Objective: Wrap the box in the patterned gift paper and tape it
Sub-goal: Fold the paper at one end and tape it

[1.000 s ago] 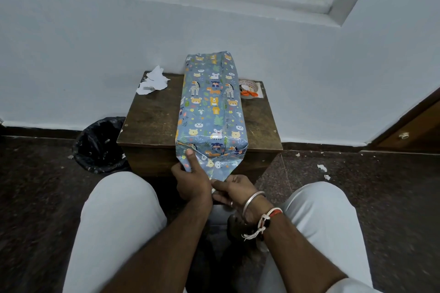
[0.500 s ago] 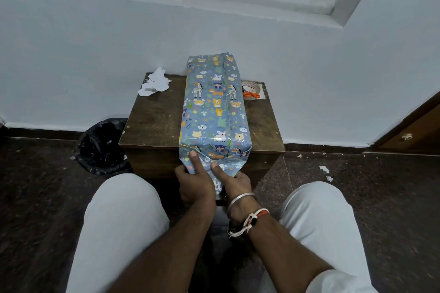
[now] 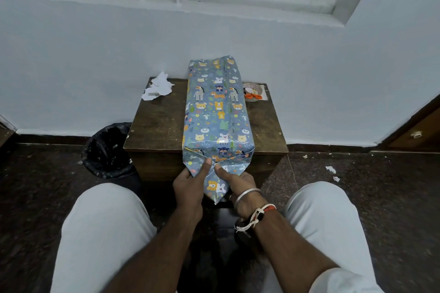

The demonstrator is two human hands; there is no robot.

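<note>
A long box wrapped in blue paper with cartoon animals lies lengthwise on a small wooden table, its near end over the table's front edge. At that end the paper comes down in a pointed flap. My left hand grips the flap's left side, thumb pressing on the fold. My right hand holds the right side, thumb on the paper beside the left thumb. A roll of tape with orange-handled scissors on it sits at the table's back right.
Torn white paper lies at the table's back left corner. A black bin stands on the floor left of the table. Paper scraps dot the dark floor at right. My knees flank the table; a white wall is close behind.
My right hand came up from below the flap, and its thumb now presses the paper beside the left thumb. The pointed flap now shows between both hands.
</note>
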